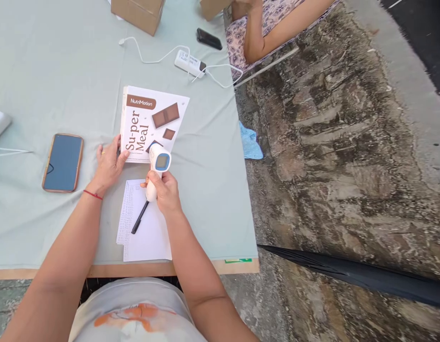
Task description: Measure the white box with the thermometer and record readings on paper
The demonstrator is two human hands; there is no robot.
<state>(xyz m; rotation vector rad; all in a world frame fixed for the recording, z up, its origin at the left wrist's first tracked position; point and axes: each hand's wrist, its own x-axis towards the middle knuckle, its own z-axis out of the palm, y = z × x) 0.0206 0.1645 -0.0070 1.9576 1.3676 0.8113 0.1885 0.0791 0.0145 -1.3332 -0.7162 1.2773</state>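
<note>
My left hand [112, 161] grips the lower left side of a white box [145, 126] printed "NutriMotion Su-per Meal" with chocolate pieces. The box is held up at a tilt, its printed front facing me. In my right hand [166, 190] is a white and blue infrared thermometer [158, 159], its small screen toward me and its front end close to the box's lower right part. Below lie white paper sheets [148, 240], some with printed or written rows, and a black pen [139, 217] rests on them.
A smartphone [63, 162] lies left of my left hand. Farther back are a white power bank [189, 63] with a cable, a black object [209, 39] and a cardboard box [138, 14]. Another person's arm [291, 31] is at the far right edge of the table [213, 204].
</note>
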